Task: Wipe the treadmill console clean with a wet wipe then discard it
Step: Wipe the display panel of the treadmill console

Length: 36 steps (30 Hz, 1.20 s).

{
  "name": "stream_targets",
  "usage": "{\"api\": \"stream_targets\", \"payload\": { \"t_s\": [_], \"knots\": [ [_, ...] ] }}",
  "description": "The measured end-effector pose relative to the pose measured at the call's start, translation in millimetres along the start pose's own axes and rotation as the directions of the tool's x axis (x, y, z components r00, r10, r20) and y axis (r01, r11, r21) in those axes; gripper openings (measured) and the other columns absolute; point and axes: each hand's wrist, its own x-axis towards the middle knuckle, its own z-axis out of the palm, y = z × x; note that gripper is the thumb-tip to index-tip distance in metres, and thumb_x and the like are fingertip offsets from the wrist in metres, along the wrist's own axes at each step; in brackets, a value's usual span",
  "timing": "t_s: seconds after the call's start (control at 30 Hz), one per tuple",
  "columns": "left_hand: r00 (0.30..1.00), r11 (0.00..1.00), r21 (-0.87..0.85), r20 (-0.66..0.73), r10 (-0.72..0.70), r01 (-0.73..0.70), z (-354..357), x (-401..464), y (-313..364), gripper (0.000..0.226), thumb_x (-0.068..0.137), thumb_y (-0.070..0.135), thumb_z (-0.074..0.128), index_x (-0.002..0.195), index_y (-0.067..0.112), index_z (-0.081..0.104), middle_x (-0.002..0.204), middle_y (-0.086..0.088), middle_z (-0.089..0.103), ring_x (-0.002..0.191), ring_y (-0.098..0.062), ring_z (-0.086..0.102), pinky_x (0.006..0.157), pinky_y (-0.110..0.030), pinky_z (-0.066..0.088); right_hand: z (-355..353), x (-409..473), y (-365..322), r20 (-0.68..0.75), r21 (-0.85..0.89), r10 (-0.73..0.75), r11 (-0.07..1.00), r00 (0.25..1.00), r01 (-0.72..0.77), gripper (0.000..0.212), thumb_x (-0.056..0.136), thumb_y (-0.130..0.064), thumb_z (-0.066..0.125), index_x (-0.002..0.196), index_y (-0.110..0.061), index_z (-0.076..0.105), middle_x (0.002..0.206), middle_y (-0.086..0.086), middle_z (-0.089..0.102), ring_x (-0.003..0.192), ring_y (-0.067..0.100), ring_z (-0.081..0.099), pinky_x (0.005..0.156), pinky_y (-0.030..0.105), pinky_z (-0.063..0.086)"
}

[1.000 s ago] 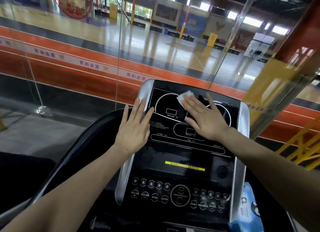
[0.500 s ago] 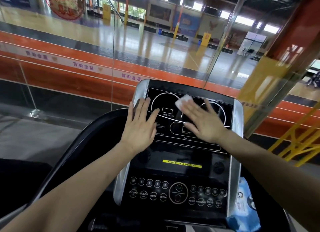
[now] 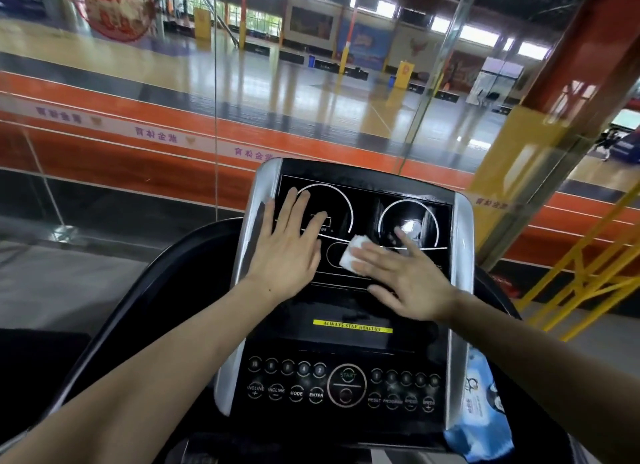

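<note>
Pressing wet wipe (image 3: pixel 353 254) flat under spread right hand (image 3: pixel 408 276) fingers (image 3: pixel 372 255); left hand (image 3: pixel 287 245) splayed on console (image 3: pixel 349 342).

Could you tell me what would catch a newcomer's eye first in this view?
Two bare hands lie spread on the black treadmill console: the left hand flat by its silver left edge, the right hand pressing a white wet wipe mid-panel. A blue wipes pack sits at the lower right.
</note>
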Motion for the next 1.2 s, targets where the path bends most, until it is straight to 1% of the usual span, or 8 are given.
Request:
{"api": "stream_targets", "payload": {
  "t_s": [0.13, 0.3, 0.37, 0.5, 0.6, 0.87, 1.03, 1.2],
  "knots": [
    [1.0, 1.0, 0.004, 0.014, 0.007, -0.007, 2, 9, 9, 0.051, 0.1, 0.031, 0.048, 0.149, 0.017, 0.048, 0.165, -0.023, 0.033, 0.161, -0.039, 0.014, 0.128, -0.063, 0.011, -27, 32, 51, -0.014, -0.04, 0.245, 0.969, 0.969, -0.245, 0.062, 0.11, -0.048, 0.03, 0.16, -0.013, 0.044, 0.173, 0.004, 0.034, 0.157, 0.019, 0.038, 0.132, 0.059, 0.001],
    [1.0, 1.0, 0.016, 0.014, 0.007, -0.008, 7, 12, 13, 0.051, 0.1, 0.031, 0.048, 0.149, 0.018, 0.047, 0.164, -0.022, 0.034, 0.16, -0.039, 0.016, 0.128, -0.063, 0.012, -9, 15, 37, -0.046, 0.075, 0.218, 0.974, 0.975, -0.214, 0.056, 0.113, -0.044, 0.032, 0.162, -0.018, 0.038, 0.177, 0.002, 0.023, 0.164, 0.02, 0.019, 0.132, 0.059, 0.006],
    [1.0, 1.0, 0.014, 0.017, 0.007, -0.007, 9, 12, 13, 0.051, 0.099, 0.031, 0.049, 0.149, 0.018, 0.046, 0.164, -0.022, 0.035, 0.16, -0.039, 0.017, 0.128, -0.063, 0.013, 11, -12, 13, -0.036, 0.11, 0.137, 0.985, 0.99, -0.133, 0.058, 0.113, -0.042, 0.034, 0.167, -0.02, 0.031, 0.179, 0.0, 0.014, 0.166, 0.02, 0.011, 0.133, 0.058, 0.003],
    [1.0, 1.0, 0.025, 0.014, 0.004, -0.005, 10, 9, 12, 0.05, 0.099, 0.03, 0.048, 0.147, 0.018, 0.046, 0.162, -0.023, 0.036, 0.159, -0.039, 0.018, 0.129, -0.062, 0.013, 40, -60, -21, -0.009, 0.134, -0.023, 0.991, 1.0, 0.024, 0.063, 0.113, -0.044, 0.035, 0.171, -0.026, 0.017, 0.18, -0.006, 0.01, 0.165, 0.017, 0.011, 0.132, 0.058, -0.004],
    [1.0, 0.999, 0.034, 0.022, 0.005, -0.006, 10, 11, 12, 0.05, 0.098, 0.029, 0.05, 0.147, 0.017, 0.047, 0.162, -0.023, 0.037, 0.159, -0.04, 0.02, 0.128, -0.062, 0.014, 36, -51, -3, 0.012, 0.061, -0.074, 0.995, 0.997, 0.074, 0.061, 0.114, -0.045, 0.029, 0.171, -0.027, 0.014, 0.179, -0.009, 0.013, 0.165, 0.014, 0.011, 0.132, 0.057, -0.005],
    [0.998, 0.999, 0.032, 0.06, 0.028, -0.03, 10, 28, 31, 0.049, 0.1, 0.029, 0.048, 0.147, 0.015, 0.048, 0.162, -0.022, 0.038, 0.159, -0.041, 0.02, 0.128, -0.064, 0.015, -2, 9, 83, -0.022, 0.0, 0.185, 0.983, 0.982, -0.185, 0.067, 0.114, -0.051, 0.016, 0.171, -0.021, 0.002, 0.18, 0.003, 0.003, 0.166, 0.018, 0.001, 0.133, 0.055, 0.008],
    [0.997, 0.999, 0.034, 0.076, 0.023, -0.026, 6, 32, 37, 0.049, 0.099, 0.028, 0.051, 0.146, 0.015, 0.049, 0.162, -0.021, 0.039, 0.159, -0.04, 0.02, 0.128, -0.062, 0.015, 28, -49, 25, -0.005, 0.074, 0.049, 0.996, 0.999, -0.049, 0.072, 0.112, -0.051, 0.029, 0.171, -0.016, 0.007, 0.18, 0.007, 0.0, 0.166, 0.025, 0.001, 0.134, 0.046, 0.002],
    [0.996, 0.999, 0.045, 0.09, 0.02, -0.024, 3, 36, 40, 0.049, 0.099, 0.029, 0.048, 0.146, 0.015, 0.047, 0.162, -0.021, 0.038, 0.159, -0.04, 0.019, 0.129, -0.06, 0.015, 36, -73, 19, 0.046, -0.002, -0.119, 0.993, 0.992, 0.119, 0.069, 0.113, -0.052, 0.028, 0.171, -0.02, 0.01, 0.18, 0.0, 0.005, 0.166, 0.018, 0.006, 0.133, 0.054, -0.001]
  ]
}}
